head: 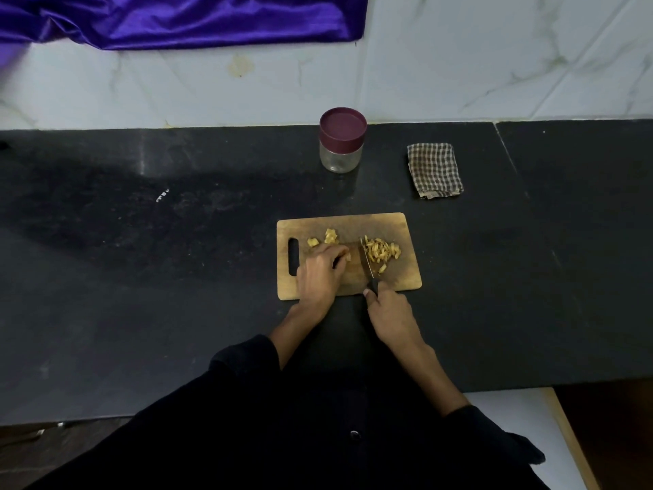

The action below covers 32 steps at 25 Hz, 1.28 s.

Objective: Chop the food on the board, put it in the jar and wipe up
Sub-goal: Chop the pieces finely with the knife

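Note:
A wooden cutting board (399, 224) lies on the dark counter. A heap of yellow chopped pieces (381, 251) sits on its right half, and a few bigger yellow pieces (330, 236) lie at its back left. My left hand (319, 274) rests on the board with curled fingers pinning a yellow piece (348, 257). My right hand (388, 313) grips the black handle of a knife (366, 259), whose blade stands on the board between that piece and the heap. Behind the board stands a clear jar (341, 155) with its maroon lid on.
A folded checked cloth (434, 169) lies at the back right of the black counter (176, 259). The tiled wall runs behind, with a purple fabric (176, 19) hanging at the upper left. The counter's front edge is close to my body.

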Each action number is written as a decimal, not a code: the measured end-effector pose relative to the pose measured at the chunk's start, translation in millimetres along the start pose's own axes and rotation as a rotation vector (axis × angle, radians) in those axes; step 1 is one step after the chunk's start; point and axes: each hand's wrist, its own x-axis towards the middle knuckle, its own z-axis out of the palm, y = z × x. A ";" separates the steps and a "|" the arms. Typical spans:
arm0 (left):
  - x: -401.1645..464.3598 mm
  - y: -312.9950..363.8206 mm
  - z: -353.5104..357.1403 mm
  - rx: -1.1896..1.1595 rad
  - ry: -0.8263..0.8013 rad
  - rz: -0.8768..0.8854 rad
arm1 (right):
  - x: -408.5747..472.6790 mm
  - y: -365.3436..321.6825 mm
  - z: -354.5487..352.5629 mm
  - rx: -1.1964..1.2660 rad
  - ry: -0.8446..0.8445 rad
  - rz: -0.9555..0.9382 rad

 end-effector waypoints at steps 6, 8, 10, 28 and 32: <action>4.7 4.4 -2.7 0.006 -0.013 -0.021 | 4.3 -11.5 0.1 0.010 -0.001 -0.080; 5.3 4.8 -3.9 0.008 -0.012 -0.017 | 5.8 -14.2 -0.5 -0.001 -0.002 -0.072; 4.8 5.8 -4.1 0.018 -0.008 -0.012 | 6.2 -15.2 -1.3 -0.017 -0.003 -0.071; 1.7 3.8 -2.6 -0.017 0.011 -0.007 | 4.9 -17.6 -1.3 -0.068 0.004 -0.067; 1.8 4.0 -2.8 -0.015 0.006 -0.006 | 5.3 -17.5 -1.2 -0.061 0.001 -0.063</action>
